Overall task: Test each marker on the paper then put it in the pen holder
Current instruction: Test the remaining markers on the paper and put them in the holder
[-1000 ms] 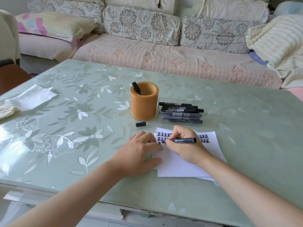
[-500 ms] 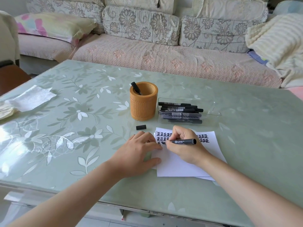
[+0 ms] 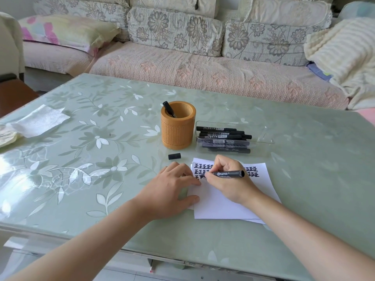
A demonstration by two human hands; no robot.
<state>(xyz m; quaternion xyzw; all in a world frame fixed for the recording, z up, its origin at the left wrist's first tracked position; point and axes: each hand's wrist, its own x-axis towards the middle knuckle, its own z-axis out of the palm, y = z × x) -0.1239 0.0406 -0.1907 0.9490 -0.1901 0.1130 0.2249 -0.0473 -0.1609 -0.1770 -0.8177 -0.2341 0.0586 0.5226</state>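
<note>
My right hand (image 3: 231,179) grips a black marker (image 3: 228,174), its tip touching the white paper (image 3: 219,205) among rows of black written characters. My left hand (image 3: 172,187) lies flat with fingers spread, pressing the paper's left edge. The marker's black cap (image 3: 174,156) lies loose on the table just behind my left hand. An orange cylindrical pen holder (image 3: 178,126) stands behind it with one black marker (image 3: 169,109) leaning inside. To its right, a clear plastic box (image 3: 261,136) holds several black markers (image 3: 223,136).
The green floral glass table (image 3: 81,159) carries a white tissue (image 3: 38,120) at its far left. A sofa (image 3: 203,74) with cushions and a cream blanket (image 3: 345,53) runs behind the table. A brown stool (image 3: 12,96) stands at the left.
The marker tip has shifted slightly on the paper as my right hand writes. My left hand stays in place.
</note>
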